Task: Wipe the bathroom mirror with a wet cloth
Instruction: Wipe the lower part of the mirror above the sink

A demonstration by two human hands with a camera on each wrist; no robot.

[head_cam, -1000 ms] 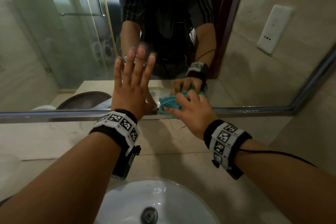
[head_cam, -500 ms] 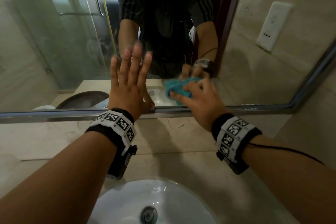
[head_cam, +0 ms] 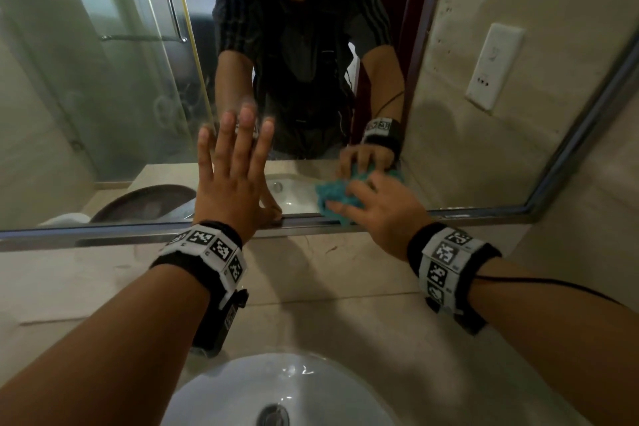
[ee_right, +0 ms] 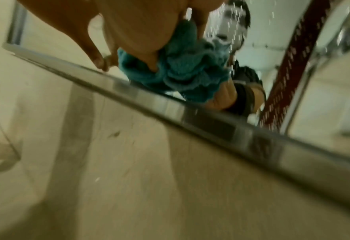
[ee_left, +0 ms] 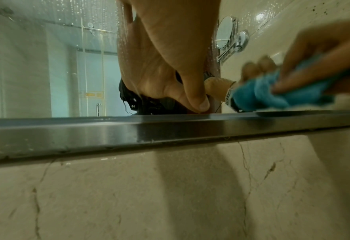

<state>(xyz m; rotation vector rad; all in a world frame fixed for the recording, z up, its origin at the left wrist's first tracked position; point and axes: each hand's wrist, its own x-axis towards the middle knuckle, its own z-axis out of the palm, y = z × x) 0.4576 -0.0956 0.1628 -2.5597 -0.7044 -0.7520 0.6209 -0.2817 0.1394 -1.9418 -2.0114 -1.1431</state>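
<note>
White porcelain sink (head_cam: 276, 387) sits nearest, below both forearms. Beyond it, the left hand (head_cam: 230, 183) lies flat with fingers straight against the bathroom mirror (head_cam: 103, 114), thumb at the metal frame (ee_left: 108, 129). Just beside it, the right hand (head_cam: 383, 211) grips a bunched teal cloth (head_cam: 332, 197), pressing it to the glass's lower edge.
</note>
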